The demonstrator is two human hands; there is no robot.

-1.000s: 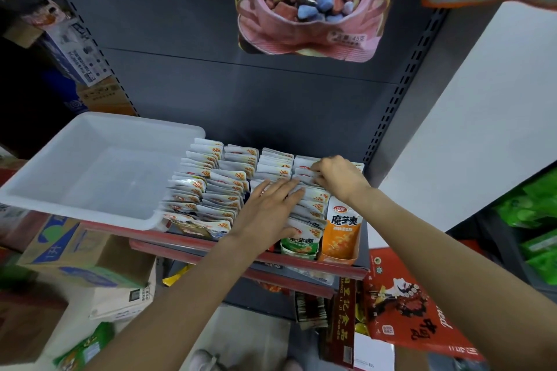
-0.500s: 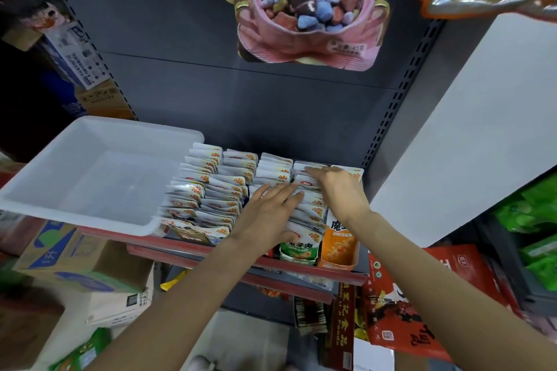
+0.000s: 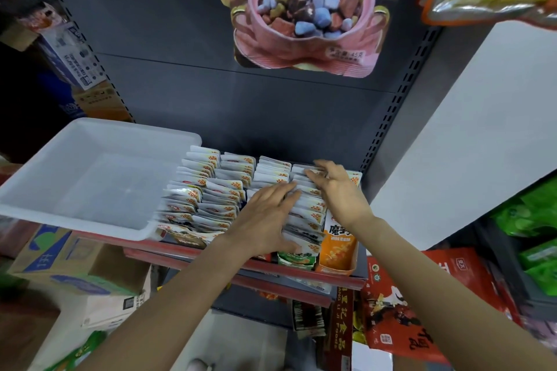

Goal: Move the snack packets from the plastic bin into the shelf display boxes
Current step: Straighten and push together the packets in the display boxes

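Left hand [image 3: 266,220] lies flat, fingers straight, pressing on rows of small white foil snack packets [image 3: 208,187] standing in orange cardboard shelf display boxes [image 3: 337,253]. Right hand [image 3: 337,187], fingers relaxed & spread, touches back packets. Translucent white plastic bin [image 3: 75,211] sits just left, w/ no packets inside.

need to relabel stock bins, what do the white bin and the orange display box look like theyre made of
White bin: seems to be translucent plastic, smooth and slightly glossy, with a moulded rolled rim and light showing through its floor.
Orange display box: looks like printed cardboard with a glossy coat, judging by its thin cut front edge; not certain.
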